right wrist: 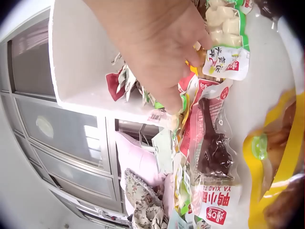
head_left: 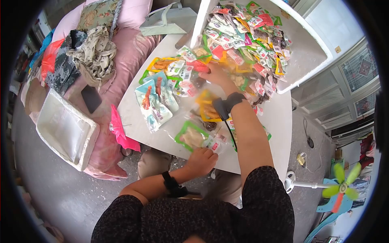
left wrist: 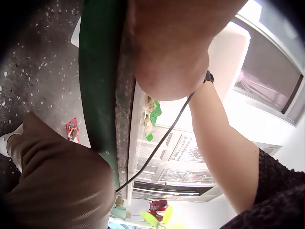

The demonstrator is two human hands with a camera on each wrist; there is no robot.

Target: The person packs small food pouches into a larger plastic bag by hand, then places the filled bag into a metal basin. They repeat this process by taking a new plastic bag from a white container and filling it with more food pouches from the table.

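My right hand (head_left: 216, 77) reaches among the snack packets at the front of the white box, its fingers bent round a red-and-yellow edged packet (right wrist: 193, 71). A packet with a dark duck leg (right wrist: 214, 148) lies just below it in the right wrist view. Near the table's front edge, my left hand (head_left: 202, 162) rests with knuckles up at the lower edge of a green-bordered packet (head_left: 192, 137) of pale pieces. Its fingertips are hidden, so I cannot tell whether they pinch that packet. A yellow-bordered packet (head_left: 210, 111) lies between the hands.
A white foam box (head_left: 312, 52) tilts towards me, heaped with small packets (head_left: 243, 36). Blue-white packets (head_left: 152, 103) lie at the table's left. Another white foam box (head_left: 67, 129) sits on the pink bedding (head_left: 125, 60). A pink bag (head_left: 119, 129) hangs by the table edge.
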